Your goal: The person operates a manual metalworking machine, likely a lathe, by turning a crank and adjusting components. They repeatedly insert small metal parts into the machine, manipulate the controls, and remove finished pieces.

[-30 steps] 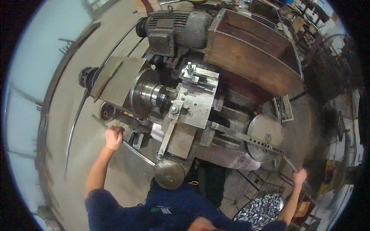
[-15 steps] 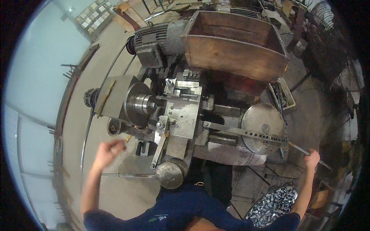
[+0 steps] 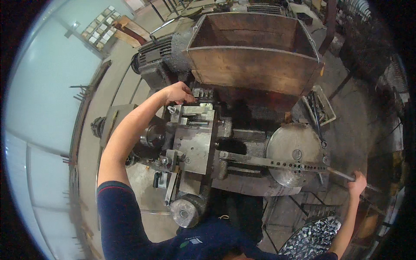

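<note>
My left hand [image 3: 178,93] reaches over to the far end of the lathe's metal cross slide [image 3: 193,145]. Its fingers curl downward beside a row of small metal parts [image 3: 203,93]; whatever lies between the fingertips is hidden. The left forearm partly covers the spindle chuck [image 3: 152,138]. At the right, my right hand [image 3: 358,184] is wrapped round a metal rod handle [image 3: 341,174]. That rod joins a flat lever bar with a line of holes [image 3: 277,163], which crosses a large round metal disc [image 3: 294,143]. Clamped tool holders [image 3: 167,161] sit on the slide.
Behind the machine stands a deep wooden box [image 3: 253,65] beside an electric motor [image 3: 158,56]. A bin of shiny small metal pieces [image 3: 310,238] is at the lower right. A pale tray with tools [image 3: 323,104] lies beyond the disc. A round metal knob [image 3: 185,213] projects near my body.
My left hand has moved from the near left, forward and right, to the far end of the slide. My right hand stays on the rod. The whole view has shifted slightly.
</note>
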